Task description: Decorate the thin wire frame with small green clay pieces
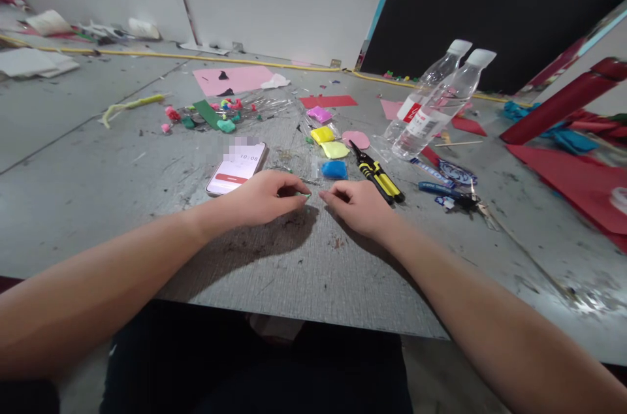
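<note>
My left hand (267,197) is closed in a pinch above the grey table (313,277), with a small green bit (306,195) showing at its fingertips. Close beside it, my right hand (360,206) also pinches; whether anything sits between its fingers I cannot make out. A narrow gap separates the two hands. Just beyond them lie a blue clay packet (334,170), a pale yellow one (335,150), a yellow one (322,135) and a purple one (319,114). Yellow-and-black snips (379,174) rest by my right hand. A phone (238,169) lies behind my left wrist.
Two plastic bottles (441,100) stand at the right, near a red flask (563,100) and red sheets (573,185). Blue-handled pliers (445,192) lie closer in. Coloured clay lumps (228,125) and a pink sheet (232,79) are at the back left. A yellow cord (220,59) runs along behind.
</note>
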`<state>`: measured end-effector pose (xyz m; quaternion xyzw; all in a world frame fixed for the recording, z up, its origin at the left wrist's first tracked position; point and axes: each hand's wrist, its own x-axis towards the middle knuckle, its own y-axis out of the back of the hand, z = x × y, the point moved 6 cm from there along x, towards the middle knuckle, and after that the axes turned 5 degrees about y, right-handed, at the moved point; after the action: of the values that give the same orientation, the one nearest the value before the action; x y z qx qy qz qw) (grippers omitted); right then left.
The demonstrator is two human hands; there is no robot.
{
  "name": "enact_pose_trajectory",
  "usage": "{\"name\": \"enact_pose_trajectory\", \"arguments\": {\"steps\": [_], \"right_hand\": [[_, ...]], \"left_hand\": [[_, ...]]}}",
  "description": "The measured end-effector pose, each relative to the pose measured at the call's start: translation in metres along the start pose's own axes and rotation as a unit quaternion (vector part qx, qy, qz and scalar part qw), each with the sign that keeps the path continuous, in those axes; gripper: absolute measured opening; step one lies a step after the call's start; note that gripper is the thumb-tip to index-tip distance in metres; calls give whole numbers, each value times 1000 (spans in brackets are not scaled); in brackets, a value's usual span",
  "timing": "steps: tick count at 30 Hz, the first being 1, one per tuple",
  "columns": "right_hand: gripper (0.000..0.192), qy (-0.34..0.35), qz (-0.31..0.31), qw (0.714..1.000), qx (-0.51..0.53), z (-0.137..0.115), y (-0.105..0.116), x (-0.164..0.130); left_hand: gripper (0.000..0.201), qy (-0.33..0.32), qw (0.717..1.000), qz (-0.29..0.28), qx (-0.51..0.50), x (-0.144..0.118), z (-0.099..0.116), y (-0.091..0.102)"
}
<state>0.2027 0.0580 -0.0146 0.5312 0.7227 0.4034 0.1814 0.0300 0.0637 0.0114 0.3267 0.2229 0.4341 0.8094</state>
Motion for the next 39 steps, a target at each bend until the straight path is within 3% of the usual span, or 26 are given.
{"name": "enact_pose_trajectory", "arguments": {"steps": [3, 8, 16, 22, 26, 31, 36, 39], "right_hand": [[37, -21, 21, 999, -12, 1, -2, 8], [40, -52, -3, 997, -61, -4, -12, 17], [45, 56, -63, 993, -82, -18, -19, 8], [40, 5, -55, 995, -88, -12, -17, 10], [39, 41, -67, 994, -80, -16, -18, 9], [35, -13, -16, 998, -65, 0, -10, 15], [34, 2, 75, 997, -16, 18, 7, 18], [24, -13, 79, 996, 40, 24, 8, 15]], "left_hand": [[24, 24, 999, 27, -25, 0, -3, 4], [21, 52, 994, 78, -58, 0, -7, 14], [19, 26, 995, 85, -46, 3, -8, 15], [19, 37, 995, 83, -31, 1, -8, 14], [17, 23, 995, 95, -14, 2, -6, 16], [18, 26, 996, 85, -19, 2, -6, 15], [20, 59, 996, 58, -35, 1, -10, 11], [20, 43, 998, 30, -26, 1, -8, 7]]}}
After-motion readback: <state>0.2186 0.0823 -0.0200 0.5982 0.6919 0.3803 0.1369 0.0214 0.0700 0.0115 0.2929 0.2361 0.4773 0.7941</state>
